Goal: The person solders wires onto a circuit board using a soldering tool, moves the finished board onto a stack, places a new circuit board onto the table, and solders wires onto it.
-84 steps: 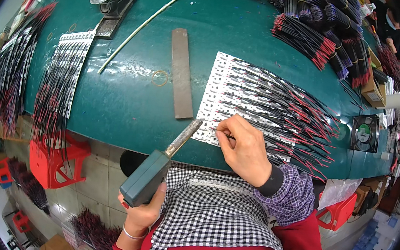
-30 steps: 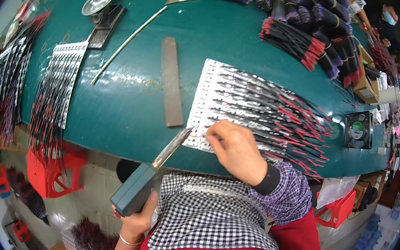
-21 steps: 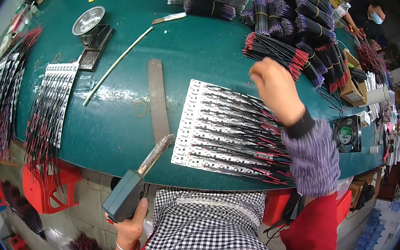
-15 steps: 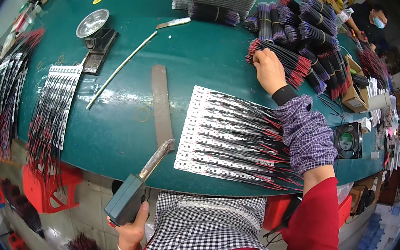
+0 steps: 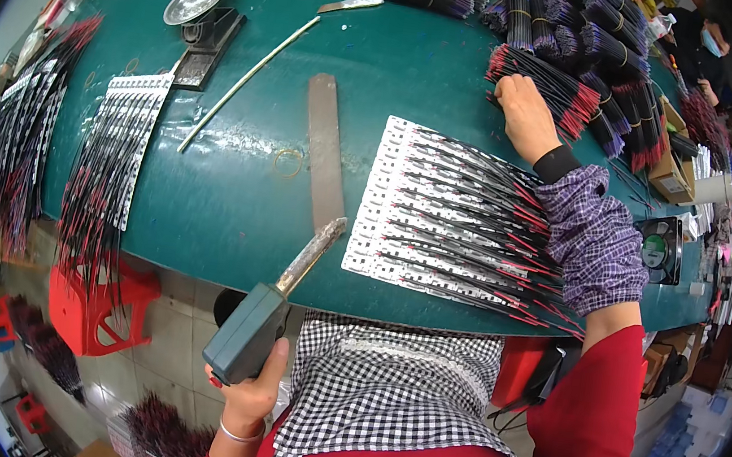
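Observation:
My left hand [image 5: 254, 383] is wrapped round the dark green handle of a soldering gun [image 5: 248, 332]. Its scorched metal tip points up over the table's near edge, close to a flat brown strip [image 5: 327, 152]. At the far right, my right hand [image 5: 528, 116] has its fingers curled in at the near left side of a loose bundle of black wires with red ends [image 5: 549, 85]. The fingertips are partly hidden. Between my arms lies a white perforated board panel [image 5: 372, 216], with rows of black, red-tipped wires [image 5: 484, 219] fanning right, some under my right sleeve.
Wired panels [image 5: 112, 154] overhang the table's left edge above a red stool [image 5: 109, 308]. A metal dish on a black stand [image 5: 197, 6], a thin rod [image 5: 247, 84] and a knife [image 5: 351, 4] lie farther back. Tied wire bundles [image 5: 618, 36], a small fan [image 5: 658, 248] and another person [image 5: 703, 46] are right.
The whole view has shifted, so the table's contents sit higher and farther right. My right hand has drawn slightly nearer along the wire bundle. My left hand keeps its grip on the soldering gun.

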